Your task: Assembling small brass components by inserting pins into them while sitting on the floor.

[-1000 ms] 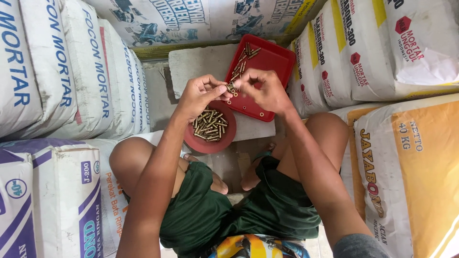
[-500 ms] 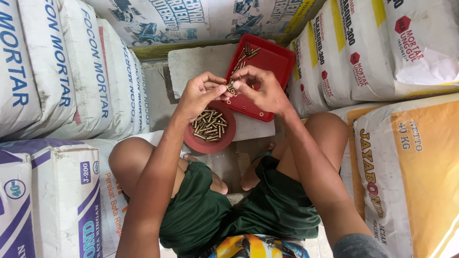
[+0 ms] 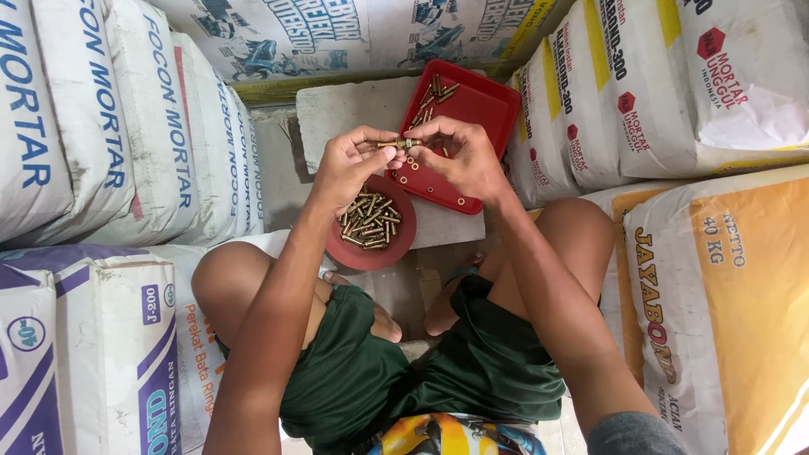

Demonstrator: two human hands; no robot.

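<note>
Hands (image 3: pixel 350 164) (image 3: pixel 463 160) pinch one brass bolt (image 3: pixel 399 144) between them. You have many bolts in the round dish (image 3: pixel 371 253); few remain in the red tray (image 3: pixel 489 105).

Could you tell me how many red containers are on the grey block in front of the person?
2: a round red dish of brass pieces under the left hand, and a rectangular red tray behind the right hand.
</note>
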